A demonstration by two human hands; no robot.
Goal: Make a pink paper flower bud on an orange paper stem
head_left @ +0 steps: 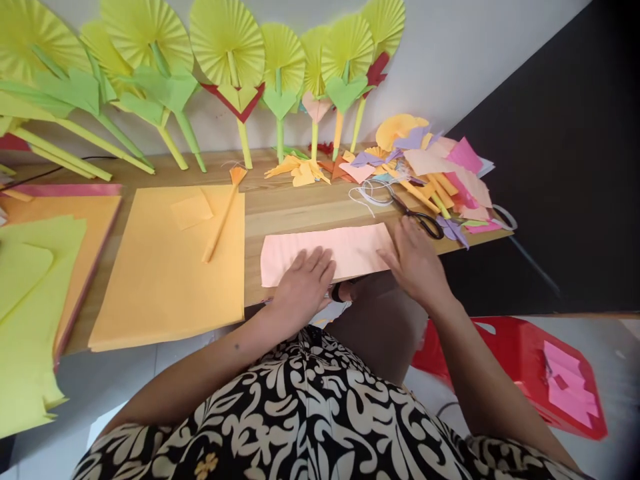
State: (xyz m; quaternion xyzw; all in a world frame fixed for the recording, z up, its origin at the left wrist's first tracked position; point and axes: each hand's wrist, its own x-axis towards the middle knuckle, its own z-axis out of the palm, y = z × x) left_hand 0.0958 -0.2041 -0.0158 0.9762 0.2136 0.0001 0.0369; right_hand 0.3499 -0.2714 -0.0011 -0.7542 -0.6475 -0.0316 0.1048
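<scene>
Left hand [301, 288] lies flat on a pale pink paper strip [350, 248] at the table's [295, 203] near edge, fingers relaxed, gripping nothing. Right hand [419, 261] is flat at the strip's right end, fingers out straight; can't really tell if its thumb's touching. Black scissors [409, 213] just past it, yellow fans [227, 43] along the wall [450, 47].

Pale pink paper strip [355, 250], yellow-orange sheets [175, 280], lime-yellow fans [220, 37], black shirt [300, 413] with cream leafy swirls

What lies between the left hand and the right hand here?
In the head view, part of the pink paper lies between left hand and right hand.
</scene>
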